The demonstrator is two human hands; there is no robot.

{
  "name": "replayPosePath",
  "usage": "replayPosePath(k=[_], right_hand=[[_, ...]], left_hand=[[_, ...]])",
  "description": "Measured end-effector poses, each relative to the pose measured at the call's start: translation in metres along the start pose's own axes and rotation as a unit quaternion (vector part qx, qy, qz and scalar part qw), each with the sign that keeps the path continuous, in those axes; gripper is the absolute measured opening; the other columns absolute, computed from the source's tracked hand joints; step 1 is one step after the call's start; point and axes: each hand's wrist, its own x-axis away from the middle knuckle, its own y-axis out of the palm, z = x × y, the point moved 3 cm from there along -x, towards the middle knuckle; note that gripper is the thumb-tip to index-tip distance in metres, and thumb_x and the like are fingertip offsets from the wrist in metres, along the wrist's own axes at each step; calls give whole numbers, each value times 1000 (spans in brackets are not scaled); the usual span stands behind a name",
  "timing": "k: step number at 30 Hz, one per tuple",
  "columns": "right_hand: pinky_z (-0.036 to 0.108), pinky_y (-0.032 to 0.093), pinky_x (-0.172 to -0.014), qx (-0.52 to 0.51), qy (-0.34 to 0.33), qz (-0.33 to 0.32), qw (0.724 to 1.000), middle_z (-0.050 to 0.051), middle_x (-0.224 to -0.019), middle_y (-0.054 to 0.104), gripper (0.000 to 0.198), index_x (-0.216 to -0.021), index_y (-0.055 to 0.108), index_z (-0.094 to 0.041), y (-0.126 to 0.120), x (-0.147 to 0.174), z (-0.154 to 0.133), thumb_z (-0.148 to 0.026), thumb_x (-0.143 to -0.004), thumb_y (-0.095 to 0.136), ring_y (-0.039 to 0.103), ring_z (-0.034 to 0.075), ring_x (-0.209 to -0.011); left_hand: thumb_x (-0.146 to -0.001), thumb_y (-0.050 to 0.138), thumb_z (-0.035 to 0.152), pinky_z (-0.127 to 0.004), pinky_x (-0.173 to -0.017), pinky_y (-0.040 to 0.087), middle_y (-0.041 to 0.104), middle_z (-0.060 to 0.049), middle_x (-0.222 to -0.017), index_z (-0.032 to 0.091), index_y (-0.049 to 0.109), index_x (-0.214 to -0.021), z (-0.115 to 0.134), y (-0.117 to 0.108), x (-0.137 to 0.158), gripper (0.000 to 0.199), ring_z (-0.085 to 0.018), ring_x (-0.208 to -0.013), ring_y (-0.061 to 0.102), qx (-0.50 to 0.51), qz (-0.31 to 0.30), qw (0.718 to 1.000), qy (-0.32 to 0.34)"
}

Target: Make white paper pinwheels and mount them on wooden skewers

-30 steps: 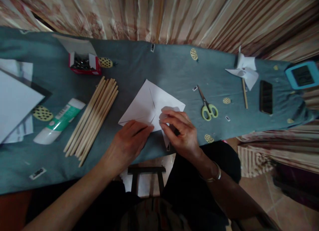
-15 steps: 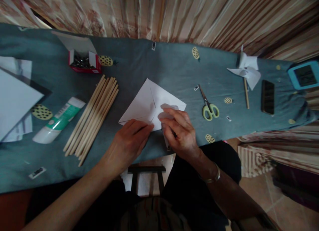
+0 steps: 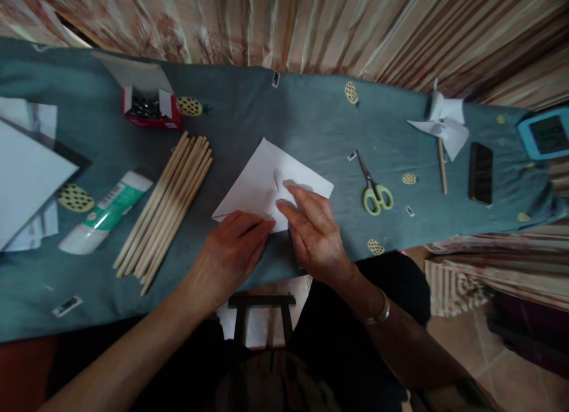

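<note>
A square of white paper (image 3: 249, 181) lies cornerwise on the cloth in front of me, with a short dark slit near its middle and a thin line along its left side. My left hand (image 3: 233, 243) has its fingers pressed together on the paper's near edge, thumb hidden underneath. Over the right part of the paper, my right hand (image 3: 317, 234) has its index and middle fingers stretched out and apart, their tips at or just above the surface. Part of the near corner is covered by the hands. Green-handled scissors (image 3: 377, 198) lie to the right.
Left of the paper are wooden sticks (image 3: 164, 210), a glue tube (image 3: 106, 213), a red box of small metal pieces (image 3: 153, 112) and white sheets (image 3: 31, 175). A paper pinwheel (image 3: 447, 127), a phone (image 3: 480, 172) and a blue-framed device (image 3: 544, 133) lie at right.
My right hand's fingers have straightened and shifted slightly left over the paper. My left hand stays at the near edge.
</note>
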Motion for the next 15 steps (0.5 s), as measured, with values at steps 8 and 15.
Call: replayPosePath(k=[8,15], right_hand=[[54,42,-114,28,10,-19,999,10,-150,50,47,-140,52,-24,7,3,-1,-9,-96,42,43,26,-142],[53,42,-113,35,-2,16,999,16,-148,51,43,-135,54,-17,11,5,-6,-6,-95,41,42,28,-143]], left_hand=[[-95,55,11,-31,-73,57,70,-10,-92,8,67,-106,0,0,0,17,-19,-82,64,0,3,1000,0],[-95,52,11,-32,-73,58,69,-10,-92,8,66,-106,1,-1,0,18,-19,-82,64,-11,-5,1000,2]])
